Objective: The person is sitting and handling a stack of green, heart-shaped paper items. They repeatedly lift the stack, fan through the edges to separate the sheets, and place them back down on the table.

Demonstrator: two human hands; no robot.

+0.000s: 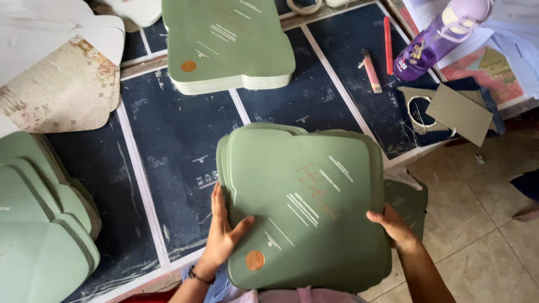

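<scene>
A thick stack of green die-cut cardboard sheets (306, 202) with white printed lines and a copper round mark sits between my hands, just above the table's near edge. My left hand (223, 230) presses flat against the stack's left side, thumb lying on top. My right hand (396, 224) grips the right edge, fingers curled under. A second, similar green stack (227, 42) lies flat on the dark table at the back.
More green stacks (42, 224) are piled at the left, with white and brown-stained card (62, 78) above them. A purple bottle (435, 36), pink and red markers (371, 70), a tape ring (418, 112) and a grey card piece (457, 112) lie at the right. Tiled floor (477, 235) shows at lower right.
</scene>
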